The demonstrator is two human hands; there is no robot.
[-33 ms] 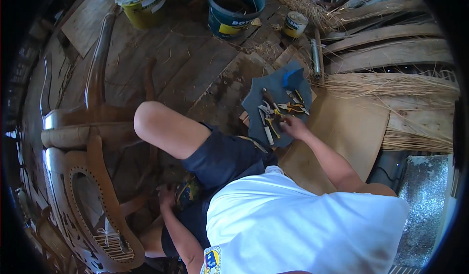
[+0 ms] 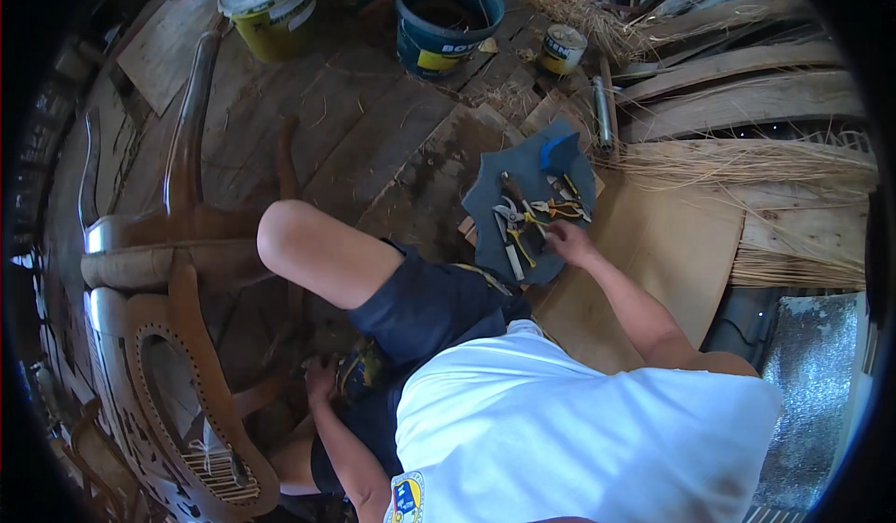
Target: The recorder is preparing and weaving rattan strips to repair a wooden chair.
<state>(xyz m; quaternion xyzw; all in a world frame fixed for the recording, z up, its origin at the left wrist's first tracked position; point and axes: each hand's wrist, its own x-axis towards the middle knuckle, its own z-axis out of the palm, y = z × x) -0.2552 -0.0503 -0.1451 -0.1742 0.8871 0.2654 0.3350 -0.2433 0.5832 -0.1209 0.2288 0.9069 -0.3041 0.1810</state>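
Note:
My right hand (image 2: pixel 569 243) reaches over a grey-blue mat (image 2: pixel 490 182) with tools on it. Its fingers are bent close together at the yellow handle of pruning shears (image 2: pixel 511 213); what they pinch, if anything, is hidden. Beside them on the mat lie yellow-and-black pliers (image 2: pixel 562 209) and a pale-handled tool (image 2: pixel 514 260). Low on the left, my left hand (image 2: pixel 320 378) is in shadow next to a dark patterned bundle (image 2: pixel 362 371), its fingers hard to make out. A carved wooden chair (image 2: pixel 201 364) lies tipped over to the left, with cane strands strung across part of its oval opening.
A yellow bucket (image 2: pixel 271 19), a dark green bucket (image 2: pixel 448 28) and a small tin (image 2: pixel 562 49) stand at the back. Bundled cane strips (image 2: pixel 784 164) and curved boards (image 2: pixel 747 103) line the right side. A blue object (image 2: pixel 559 153) sits on the mat's far end.
My right hand has shifted slightly to the right over the mat. My left hand stays by the patterned bundle. The whole view has moved a little.

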